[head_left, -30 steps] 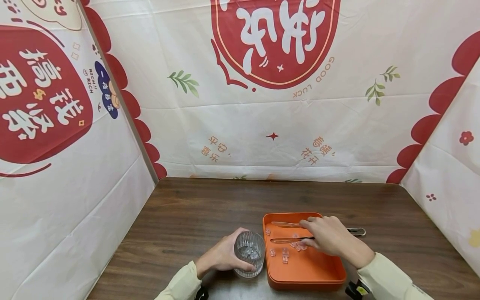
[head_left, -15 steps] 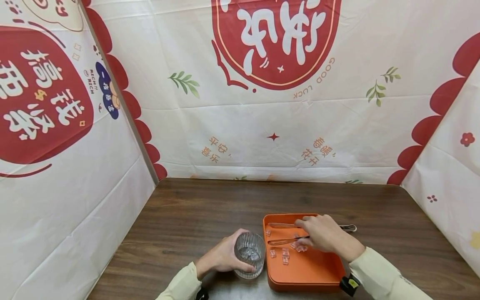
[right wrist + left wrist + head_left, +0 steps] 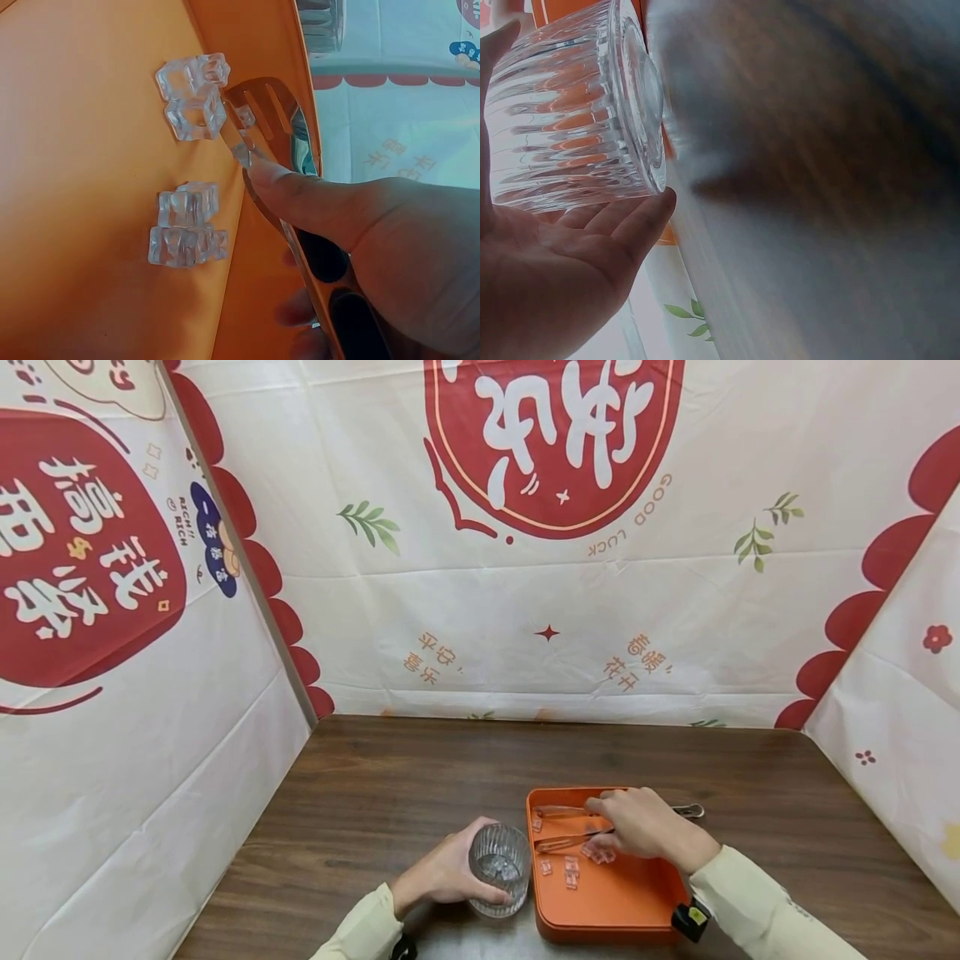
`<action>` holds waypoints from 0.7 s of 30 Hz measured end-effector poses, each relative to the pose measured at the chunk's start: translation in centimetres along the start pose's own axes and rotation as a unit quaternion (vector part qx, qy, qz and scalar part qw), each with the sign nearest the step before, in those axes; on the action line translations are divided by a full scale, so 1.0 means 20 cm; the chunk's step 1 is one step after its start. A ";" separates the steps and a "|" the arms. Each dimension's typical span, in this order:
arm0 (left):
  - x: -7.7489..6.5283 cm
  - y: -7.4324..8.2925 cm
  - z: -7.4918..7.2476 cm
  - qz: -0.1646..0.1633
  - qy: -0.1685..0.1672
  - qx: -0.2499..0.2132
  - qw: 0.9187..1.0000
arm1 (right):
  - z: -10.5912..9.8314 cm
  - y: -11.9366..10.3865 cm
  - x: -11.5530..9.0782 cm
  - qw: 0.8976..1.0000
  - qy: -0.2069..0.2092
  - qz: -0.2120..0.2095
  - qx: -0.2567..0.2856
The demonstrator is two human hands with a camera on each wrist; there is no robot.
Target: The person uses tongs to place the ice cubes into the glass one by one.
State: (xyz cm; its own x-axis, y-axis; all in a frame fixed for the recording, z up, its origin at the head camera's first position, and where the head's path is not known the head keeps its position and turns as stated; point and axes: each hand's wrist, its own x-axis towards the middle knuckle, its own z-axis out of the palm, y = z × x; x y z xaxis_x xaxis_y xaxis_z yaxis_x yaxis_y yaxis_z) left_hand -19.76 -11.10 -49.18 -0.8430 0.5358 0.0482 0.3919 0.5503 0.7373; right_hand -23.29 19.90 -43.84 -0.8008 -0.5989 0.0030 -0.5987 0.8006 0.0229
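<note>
My left hand grips a clear ribbed glass from its left side, with several clear cubes at its bottom. In the left wrist view a fingertip lies at the edge of the glass base, close over the table. Metal tongs are held by my right hand over the orange tray. Their arms are spread, and a small clear cube lies between the tips near the tray's left wall. The right wrist view shows a slotted tong head beside clear ice-like cubes.
More clear cubes lie scattered in the tray's left half. The tray stands right beside the glass on a dark wooden table. Printed white cloth walls rise at the back and both sides.
My right hand and the tongs have moved left, bringing the tong tips to the tray's left wall, around a cube. My left hand and the glass have stayed put.
</note>
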 end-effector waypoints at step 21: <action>0.00 0.01 0.00 0.003 -0.002 -0.014 1.000 | 0.00 0.00 0.01 0.999 0.009 -0.041 0.018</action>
State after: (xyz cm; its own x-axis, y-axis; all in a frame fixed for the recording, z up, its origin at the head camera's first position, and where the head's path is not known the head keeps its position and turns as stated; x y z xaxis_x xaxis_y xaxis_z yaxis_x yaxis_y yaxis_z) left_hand -19.64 -11.01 -49.02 -0.8388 0.5422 0.0498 0.3869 0.5292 0.7551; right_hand -23.44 19.79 -43.90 -0.7492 -0.6620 0.0198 -0.6623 0.7491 -0.0128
